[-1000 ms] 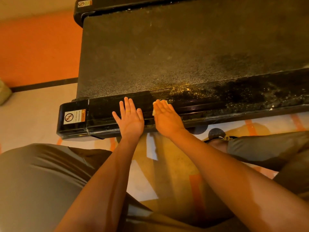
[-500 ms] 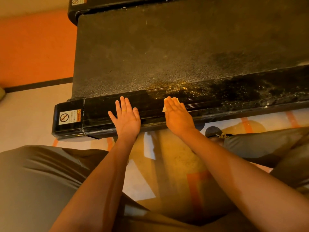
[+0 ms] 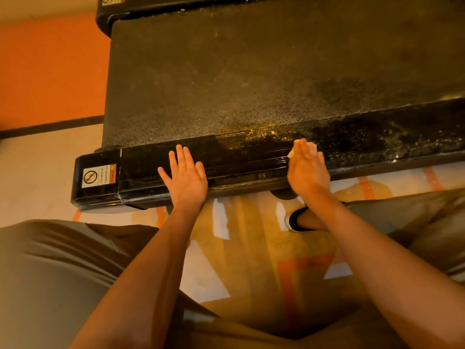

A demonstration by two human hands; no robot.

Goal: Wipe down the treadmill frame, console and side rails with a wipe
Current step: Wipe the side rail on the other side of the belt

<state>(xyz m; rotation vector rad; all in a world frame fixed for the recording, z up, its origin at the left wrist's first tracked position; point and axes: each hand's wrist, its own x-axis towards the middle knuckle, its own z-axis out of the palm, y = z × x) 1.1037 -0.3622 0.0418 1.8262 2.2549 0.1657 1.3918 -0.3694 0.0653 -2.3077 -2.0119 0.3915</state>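
Glossy orange-and-cream floor (image 3: 251, 260) is lying nearest, beneath the person's knees. Just beyond, the left hand (image 3: 185, 180) is resting flat, fingers spread, on the treadmill's black near side rail (image 3: 239, 167). Further right and well apart from it, the right hand (image 3: 308, 172) is pressing a pale wipe (image 3: 310, 146) onto that rail with straight fingers. A warning sticker (image 3: 99, 175) is showing at the rail's left end, and the dusty belt (image 3: 226, 71) is stretching behind

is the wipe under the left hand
No, the wipe peeks from under the right hand; the left hand rests flat on the side rail.
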